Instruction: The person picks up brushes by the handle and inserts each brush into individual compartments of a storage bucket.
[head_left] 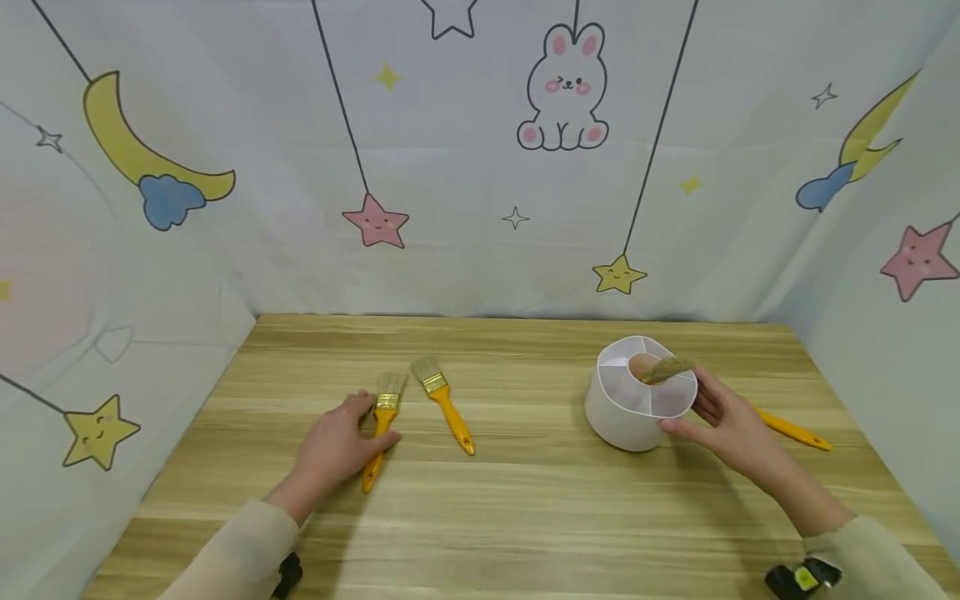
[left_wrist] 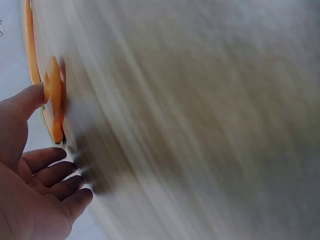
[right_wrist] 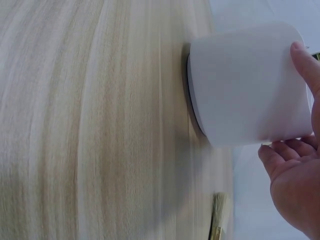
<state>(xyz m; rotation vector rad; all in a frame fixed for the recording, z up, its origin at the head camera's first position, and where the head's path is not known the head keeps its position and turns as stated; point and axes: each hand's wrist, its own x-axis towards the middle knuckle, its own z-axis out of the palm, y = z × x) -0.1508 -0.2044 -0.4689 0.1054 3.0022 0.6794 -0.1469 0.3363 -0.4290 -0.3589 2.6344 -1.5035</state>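
My left hand [head_left: 341, 446] is around a paintbrush [head_left: 386, 412] with an orange handle on the table. Its thumb lies over the handle and its fingers rest to the left. In the left wrist view the handle [left_wrist: 56, 100] sits between thumb and fingertips, with a gap to the fingers. At the right, my right hand [head_left: 727, 425] holds the side of a white round divided holder [head_left: 626, 417], thumb on the near wall, fingers curved along the far side. Bristles of another paintbrush [head_left: 667, 369] stick out of the holder's round middle compartment; its handle is hidden.
Right of the left hand lies a paintbrush [head_left: 452, 417], bristles pointing away. Behind the right hand another orange-handled paintbrush [head_left: 798, 431] lies partly hidden. A patterned white curtain [head_left: 480, 267] closes off the back and both sides of the wooden table [head_left: 525, 517].
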